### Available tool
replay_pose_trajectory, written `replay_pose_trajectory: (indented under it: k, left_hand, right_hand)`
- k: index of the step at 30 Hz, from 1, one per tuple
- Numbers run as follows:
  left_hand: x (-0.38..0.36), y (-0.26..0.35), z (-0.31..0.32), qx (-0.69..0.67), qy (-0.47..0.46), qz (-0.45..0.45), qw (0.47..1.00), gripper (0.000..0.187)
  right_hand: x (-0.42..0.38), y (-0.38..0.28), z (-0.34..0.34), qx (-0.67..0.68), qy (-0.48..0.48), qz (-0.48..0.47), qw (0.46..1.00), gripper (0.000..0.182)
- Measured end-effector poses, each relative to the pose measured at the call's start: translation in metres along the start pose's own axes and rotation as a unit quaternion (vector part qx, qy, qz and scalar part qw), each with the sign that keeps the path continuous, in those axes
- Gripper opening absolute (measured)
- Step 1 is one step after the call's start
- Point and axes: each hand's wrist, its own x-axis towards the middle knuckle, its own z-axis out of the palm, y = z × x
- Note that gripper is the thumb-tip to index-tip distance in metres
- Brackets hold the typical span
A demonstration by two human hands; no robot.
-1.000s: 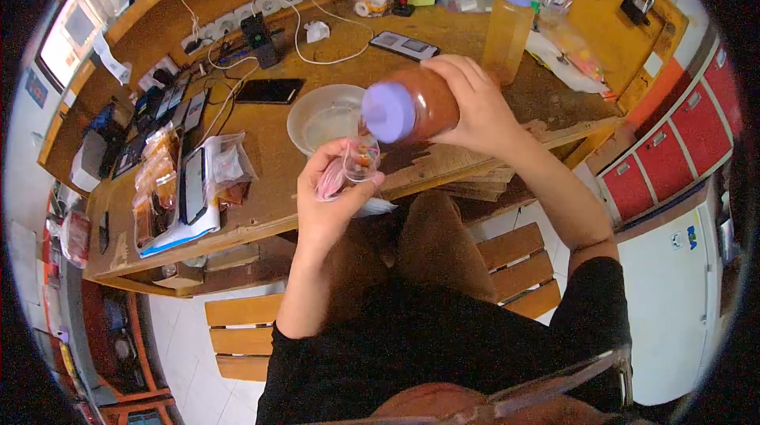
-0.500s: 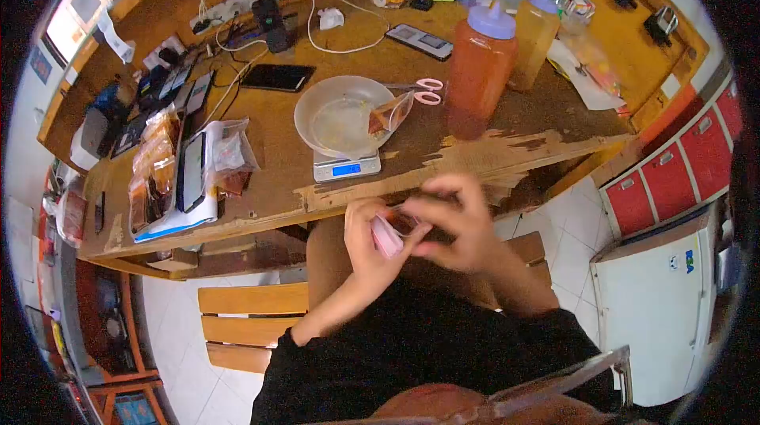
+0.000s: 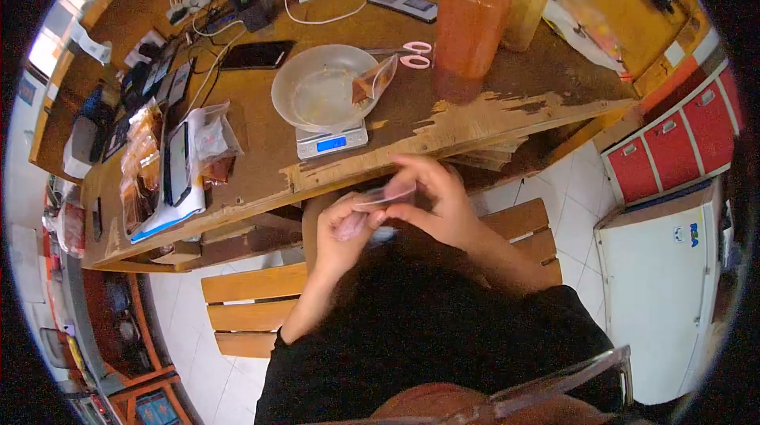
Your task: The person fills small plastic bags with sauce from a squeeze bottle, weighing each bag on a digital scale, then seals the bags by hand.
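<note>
My left hand (image 3: 342, 229) is closed round a small bunch of pinkish clear plastic bags (image 3: 351, 224) just below the table's front edge. Beside it, my right hand (image 3: 439, 202) pinches one clear bag (image 3: 385, 197) between thumb and fingers, and that bag spans both hands. Beyond them a translucent round bowl (image 3: 317, 92) rests on a small digital scale (image 3: 332, 142) with a lit blue display. A small bag with reddish-brown contents (image 3: 370, 86) leans inside the bowl's right side. Pink-handled scissors (image 3: 415, 55) lie behind the bowl.
An orange-red squeeze bottle (image 3: 473, 25) and a paler bottle (image 3: 526, 1) stand right of the scissors. Phones (image 3: 257, 55) and cables lie toward the back left. Filled packets (image 3: 141, 152) are at the table's left. A wooden slatted bench (image 3: 252, 316) is below.
The view has shifted, so the table items sit higher and further left. My right hand's fingers have closed on a bag, which now stretches between both hands.
</note>
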Motion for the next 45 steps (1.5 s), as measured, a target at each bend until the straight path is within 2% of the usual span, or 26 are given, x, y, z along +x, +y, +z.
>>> replay_pose_trajectory:
  k: [2, 3, 4, 6, 7, 9, 10, 13, 15, 19, 21, 24, 27, 32, 33, 34, 36, 37, 38, 39, 40, 41, 42, 44, 45]
  left_hand:
    - [0.000, -0.003, 0.002, -0.071, 0.051, 0.001, 0.996, 0.008]
    - [0.000, 0.003, 0.003, -0.064, 0.058, -0.018, 0.996, 0.006]
    - [0.000, 0.003, 0.002, -0.064, 0.056, -0.019, 0.996, 0.006]
    - [-0.001, 0.002, 0.000, -0.013, 0.078, 0.003, 0.997, 0.007]
    - [0.000, 0.003, 0.001, -0.013, 0.076, 0.001, 0.997, 0.007]
    - [0.003, 0.009, 0.002, 0.117, 0.120, 0.074, 0.983, 0.008]
    - [0.002, 0.011, 0.002, 0.117, 0.120, 0.073, 0.983, 0.008]
    - [0.000, 0.014, 0.000, 0.106, 0.126, 0.051, 0.985, 0.009]
    - [0.000, 0.013, -0.001, 0.125, 0.117, 0.086, 0.982, 0.009]
    - [0.000, 0.017, -0.005, 0.206, 0.106, 0.151, 0.961, 0.011]
    - [0.001, 0.020, -0.003, 0.256, 0.084, 0.193, 0.944, 0.013]
    - [-0.001, 0.028, -0.003, 0.287, 0.091, 0.215, 0.929, 0.014]
    - [-0.004, 0.037, -0.007, 0.281, 0.100, 0.241, 0.924, 0.014]
    - [-0.008, 0.048, -0.030, 0.312, 0.139, 0.238, 0.909, 0.012]
    - [-0.008, 0.045, -0.038, 0.275, 0.182, 0.234, 0.914, 0.010]
    - [-0.009, 0.044, -0.047, 0.238, 0.225, 0.230, 0.916, 0.009]
    - [-0.005, 0.049, -0.077, 0.173, 0.351, 0.205, 0.897, 0.006]
    - [0.001, 0.051, -0.090, 0.176, 0.413, 0.191, 0.873, 0.008]
    - [0.009, 0.052, -0.104, 0.178, 0.473, 0.175, 0.845, 0.011]
    - [0.019, 0.051, -0.120, 0.180, 0.476, 0.174, 0.843, 0.011]
    - [0.029, 0.047, -0.137, 0.161, 0.488, 0.137, 0.847, 0.015]
    - [0.033, 0.040, -0.147, 0.141, 0.498, 0.100, 0.850, 0.020]
    - [0.033, 0.029, -0.151, 0.141, 0.499, 0.101, 0.849, 0.020]
    - [0.039, 0.011, -0.158, 0.244, 0.543, 0.177, 0.784, 0.031]
    - [0.033, 0.011, -0.152, 0.291, 0.539, 0.166, 0.773, 0.040]
  right_hand:
    - [0.000, 0.013, 0.007, 0.058, -0.006, 0.042, 0.997, 0.026]
    - [0.000, 0.020, 0.005, 0.078, -0.047, 0.012, 0.996, 0.024]
    - [-0.003, 0.021, 0.004, 0.078, -0.045, 0.013, 0.996, 0.024]
    - [-0.006, 0.018, 0.002, 0.104, -0.060, 0.079, 0.990, 0.016]
    - [-0.007, 0.017, 0.003, 0.105, -0.058, 0.080, 0.990, 0.016]
    - [-0.007, 0.015, 0.006, 0.135, -0.021, 0.116, 0.984, 0.013]
    - [-0.008, 0.016, 0.006, 0.135, -0.020, 0.117, 0.984, 0.013]
    - [-0.009, 0.018, 0.005, 0.113, -0.034, 0.105, 0.987, 0.015]
    - [-0.008, 0.014, 0.003, 0.025, -0.016, 0.049, 0.998, 0.013]
    - [-0.005, 0.004, 0.008, 0.039, -0.022, 0.069, 0.997, 0.009]
    - [-0.003, 0.008, 0.015, 0.081, -0.013, -0.021, 0.996, 0.006]
    - [0.000, 0.001, 0.012, 0.063, -0.042, 0.010, 0.997, 0.006]
    - [0.004, -0.006, 0.008, 0.036, -0.059, -0.015, 0.997, 0.007]
    - [0.024, -0.008, -0.002, 0.022, -0.060, -0.039, 0.997, 0.007]
    - [0.029, -0.007, -0.003, 0.009, -0.057, -0.050, 0.997, 0.008]
    - [0.033, -0.007, -0.003, 0.010, -0.002, -0.033, 0.999, 0.009]
    - [0.055, 0.017, -0.017, -0.035, 0.050, -0.084, 0.995, 0.011]
    - [0.069, 0.018, -0.017, -0.031, 0.046, -0.088, 0.995, 0.011]
    - [0.081, 0.017, -0.016, -0.169, 0.102, -0.113, 0.974, 0.016]
    - [0.090, 0.014, -0.013, -0.303, 0.155, -0.133, 0.931, 0.020]
    - [0.095, 0.009, -0.009, -0.301, 0.152, -0.134, 0.932, 0.020]
    - [0.100, 0.003, -0.003, -0.376, 0.113, -0.092, 0.915, 0.024]
    - [0.105, -0.001, 0.001, -0.449, 0.074, -0.051, 0.889, 0.029]
    - [0.113, 0.012, 0.009, -0.460, 0.099, -0.083, 0.879, 0.025]
    - [0.118, 0.019, 0.011, -0.452, 0.103, -0.093, 0.881, 0.022]
